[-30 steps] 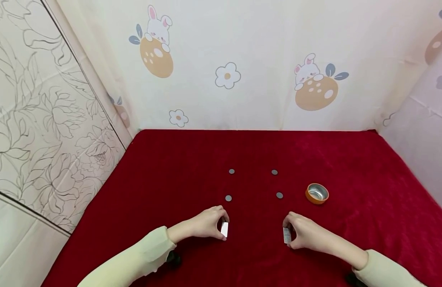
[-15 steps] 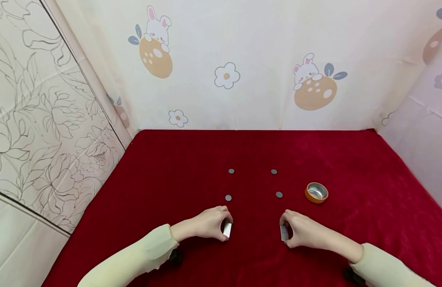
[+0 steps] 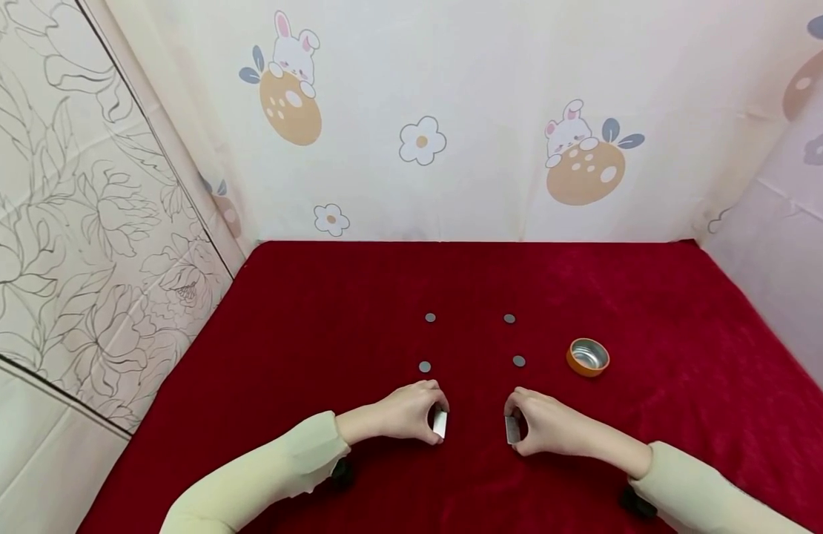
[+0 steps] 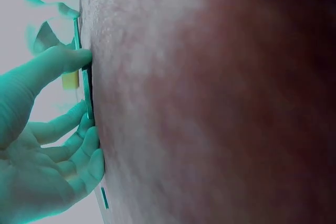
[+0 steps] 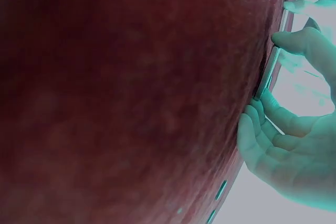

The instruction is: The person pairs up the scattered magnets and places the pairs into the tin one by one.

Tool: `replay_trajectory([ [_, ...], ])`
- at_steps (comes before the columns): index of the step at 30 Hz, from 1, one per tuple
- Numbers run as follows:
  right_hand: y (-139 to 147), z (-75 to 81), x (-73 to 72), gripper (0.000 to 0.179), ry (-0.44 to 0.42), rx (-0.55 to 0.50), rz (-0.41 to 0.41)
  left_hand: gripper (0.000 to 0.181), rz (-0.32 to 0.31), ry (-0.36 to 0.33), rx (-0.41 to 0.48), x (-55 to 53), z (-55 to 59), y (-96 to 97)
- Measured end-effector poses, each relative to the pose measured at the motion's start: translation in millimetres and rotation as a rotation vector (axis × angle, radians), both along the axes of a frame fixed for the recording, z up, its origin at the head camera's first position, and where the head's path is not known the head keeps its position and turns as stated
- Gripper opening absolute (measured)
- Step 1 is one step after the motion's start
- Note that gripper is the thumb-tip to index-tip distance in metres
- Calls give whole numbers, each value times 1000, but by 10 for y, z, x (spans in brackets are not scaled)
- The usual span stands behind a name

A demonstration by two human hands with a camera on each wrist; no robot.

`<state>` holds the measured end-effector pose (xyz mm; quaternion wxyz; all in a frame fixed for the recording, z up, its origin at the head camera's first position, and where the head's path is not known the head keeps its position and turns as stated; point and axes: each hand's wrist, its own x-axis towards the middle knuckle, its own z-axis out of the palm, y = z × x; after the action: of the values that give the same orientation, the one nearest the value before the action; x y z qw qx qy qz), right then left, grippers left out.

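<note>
Near the table's front my left hand (image 3: 408, 410) pinches a small flat rectangular silver-white piece (image 3: 440, 424) between thumb and fingers. Facing it, my right hand (image 3: 550, 423) pinches a similar flat grey piece (image 3: 512, 429). A gap of red cloth separates the two pieces. The left wrist view shows the left piece as a thin strip (image 4: 87, 93), its ends between thumb and fingertips. In the right wrist view the other thin strip (image 5: 269, 72) is gripped likewise, close to the cloth. What the pieces are cannot be made out.
Several grey discs lie beyond the hands, among them a near left disc (image 3: 425, 366) and a near right disc (image 3: 519, 361). To their right stands a round orange tin (image 3: 588, 358) with a silver inside. Red cloth (image 3: 331, 311) covers the table; a patterned curtain (image 3: 485, 178) hangs behind.
Both hands have moved toward each other, the left one rightward and the right one leftward, each with its flat piece. The space between the pieces has narrowed.
</note>
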<state>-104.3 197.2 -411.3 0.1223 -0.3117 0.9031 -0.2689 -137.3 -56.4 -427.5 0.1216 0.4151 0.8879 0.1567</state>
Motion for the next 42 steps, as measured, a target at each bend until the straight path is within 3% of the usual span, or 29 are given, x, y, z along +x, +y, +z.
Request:
replay_trajectory([
  [29, -341, -15, -76, 26, 43, 11, 17, 33, -15, 44, -23, 7, 8, 255],
  [42, -410, 10, -68, 30, 45, 34, 21, 40, 18, 57, -21, 48, -1, 352],
])
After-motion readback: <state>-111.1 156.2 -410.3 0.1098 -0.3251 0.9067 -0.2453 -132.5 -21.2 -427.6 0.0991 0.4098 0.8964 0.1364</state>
